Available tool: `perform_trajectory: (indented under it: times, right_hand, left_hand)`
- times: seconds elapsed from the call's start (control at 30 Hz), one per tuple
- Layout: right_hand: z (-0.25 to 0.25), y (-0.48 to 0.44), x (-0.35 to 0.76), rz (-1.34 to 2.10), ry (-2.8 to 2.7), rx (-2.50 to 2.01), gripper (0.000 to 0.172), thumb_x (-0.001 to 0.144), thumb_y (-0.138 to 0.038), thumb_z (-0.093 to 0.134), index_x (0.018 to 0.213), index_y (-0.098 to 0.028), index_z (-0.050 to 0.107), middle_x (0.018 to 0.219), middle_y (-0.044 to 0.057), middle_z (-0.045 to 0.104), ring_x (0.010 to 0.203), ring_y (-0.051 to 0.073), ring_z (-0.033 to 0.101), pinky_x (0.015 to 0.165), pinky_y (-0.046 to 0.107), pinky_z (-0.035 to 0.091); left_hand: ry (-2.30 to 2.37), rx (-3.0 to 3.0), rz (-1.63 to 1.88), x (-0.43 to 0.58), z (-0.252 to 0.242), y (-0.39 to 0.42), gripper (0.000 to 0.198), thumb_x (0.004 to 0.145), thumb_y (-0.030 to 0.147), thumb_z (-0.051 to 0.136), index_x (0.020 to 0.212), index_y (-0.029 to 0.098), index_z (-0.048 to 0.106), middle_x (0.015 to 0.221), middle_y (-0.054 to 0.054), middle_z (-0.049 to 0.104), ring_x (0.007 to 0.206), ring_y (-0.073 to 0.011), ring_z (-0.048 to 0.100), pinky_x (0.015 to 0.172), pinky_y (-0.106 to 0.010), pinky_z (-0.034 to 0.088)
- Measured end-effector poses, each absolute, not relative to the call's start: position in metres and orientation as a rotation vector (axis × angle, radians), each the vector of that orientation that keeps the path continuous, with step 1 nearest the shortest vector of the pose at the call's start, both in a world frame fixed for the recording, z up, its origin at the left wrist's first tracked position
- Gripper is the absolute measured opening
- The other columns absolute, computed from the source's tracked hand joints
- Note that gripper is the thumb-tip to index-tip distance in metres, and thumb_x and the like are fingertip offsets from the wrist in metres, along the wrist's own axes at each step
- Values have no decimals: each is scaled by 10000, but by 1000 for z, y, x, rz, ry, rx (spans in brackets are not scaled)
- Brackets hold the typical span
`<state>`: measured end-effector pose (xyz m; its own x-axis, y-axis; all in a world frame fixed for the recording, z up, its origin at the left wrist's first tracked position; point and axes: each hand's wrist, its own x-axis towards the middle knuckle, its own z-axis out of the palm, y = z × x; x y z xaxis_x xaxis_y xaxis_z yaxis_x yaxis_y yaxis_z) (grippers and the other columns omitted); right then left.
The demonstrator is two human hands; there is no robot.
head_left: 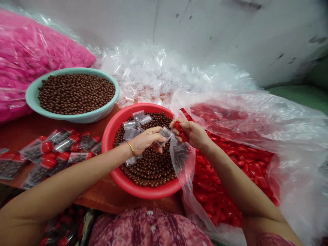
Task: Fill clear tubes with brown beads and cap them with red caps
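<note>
My left hand (148, 140) is closed around a small clear plastic container (166, 134), held over the red basin (109, 136). Close by on the right, my right hand (191, 132) pinches red plastic caps (178, 128). The fingers of the two hands almost meet. Below them the basin holds many round brown balls (151, 172). Several empty clear containers (130, 124) lie on top of the balls, partly hidden behind my left hand. A clear bag edge (179, 157) hangs over the basin's right side, under my right hand.
A light green basin (33, 99) of brown balls stands at the back left, beside a bag of pink pieces (38, 51). Filled containers with red caps (48, 147) lie on the left. Red caps (230, 171) fill an open bag on the right. Clear containers (153, 68) are heaped behind.
</note>
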<state>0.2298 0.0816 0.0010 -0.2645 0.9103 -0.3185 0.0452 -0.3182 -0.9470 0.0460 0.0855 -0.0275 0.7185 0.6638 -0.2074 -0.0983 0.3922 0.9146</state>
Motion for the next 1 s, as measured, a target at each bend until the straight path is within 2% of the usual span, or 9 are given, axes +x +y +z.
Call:
perform_trajectory:
  times: [0.1,0.2,0.33,0.4,0.53,0.73,0.83,0.93,1.0]
  right_hand:
    - [-5,78,229,1642,-1197,-1322,269,594,-306,617,809,-184,514,630,-51,548,426,78,488,333,194,361]
    - [-9,75,229,1604,-1221,-1352,334,629,-386,652,870,-198,517,644,-37,597,430,94,511,326,195,355]
    - [-10,78,231,1388,-1192,-1324,304,624,-442,673,750,-186,569,681,-11,615,555,92,551,456,203,430]
    - [-9,80,231,1294,-1153,-1304,298,600,-431,701,722,-181,595,645,-31,584,526,60,497,450,180,388]
    - [-9,78,221,1354,-1063,-1279,332,605,-458,702,767,-190,591,430,-105,392,361,38,307,342,166,244]
    - [-21,71,206,1409,-991,-1294,264,635,-391,582,805,-204,506,447,-92,449,381,94,470,420,235,444]
    - [-25,69,212,1265,-1162,-1341,290,650,-287,515,930,-214,495,628,-43,562,493,117,549,502,280,499]
    - [-23,66,223,603,-1610,-1320,453,657,-202,517,1109,-221,499,1063,75,608,858,188,623,738,377,530]
    - [-20,64,231,75,-1931,-1223,481,687,-154,540,1160,-241,526,1207,93,573,1088,233,556,941,450,439]
  left_hand:
    - [632,1111,523,47,-27,85,213,647,261,580,817,147,520,665,43,505,485,-55,498,482,-197,456]
    - [643,1119,497,48,-27,85,186,663,251,560,813,150,517,642,47,513,466,-56,508,477,-192,452]
    - [693,1096,457,48,-25,84,117,667,226,527,750,151,497,642,23,568,446,-65,530,455,-185,440]
    - [723,1090,460,48,-24,84,128,671,216,519,779,150,505,658,9,595,450,-73,543,442,-183,428]
    - [694,1106,545,47,-24,82,187,701,218,535,875,157,506,580,27,577,499,-91,573,484,-176,439]
    - [652,1166,700,47,-27,82,236,701,260,620,877,159,499,566,59,544,456,-54,502,465,-163,404]
    - [656,1146,754,47,-28,83,228,721,251,605,902,157,504,495,78,501,420,-53,461,454,-169,404]
    - [611,1092,744,47,-27,83,227,715,243,611,898,161,504,494,77,505,421,-61,466,463,-188,437]
    - [584,1045,736,48,-26,84,233,701,242,628,882,164,503,506,79,503,422,-60,466,463,-196,450]
